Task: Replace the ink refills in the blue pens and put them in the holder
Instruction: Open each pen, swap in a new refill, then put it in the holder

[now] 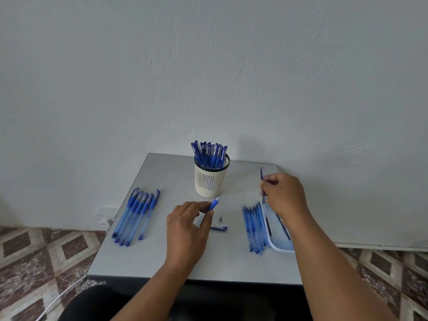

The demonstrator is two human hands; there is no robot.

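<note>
Both forearms reach in from the near edge over the small grey table (162, 258), so the working space is kept right in the middle.

On the left, a row of capped blue pens (136, 215) is laid side by side, probably the batch not yet refilled, parked out of the way on that side.

Next, the left hand (187, 228) is seen pinching a pen barrel (214, 203) between thumb and fingertips, its blue grip end angled up and to the right, likely so a refill can be fed in. Just right of that hand, a loose cap (220, 227) and a small tip piece (221, 219) are left on the table, close by for reassembly, it seems.

Behind, at the far middle, the white slotted holder (210, 179) is already packed with upright pens, so a good share looks done.

Further right, a row of used-looking refills (253, 228) is lined up just beside a white tray (274, 245). The right hand (286, 195) is held over the tray's far end, with a thin refill (262, 176) gripped in curled fingers, tip pointing up, presumably fresh from the tray and headed for the barrel.
</note>
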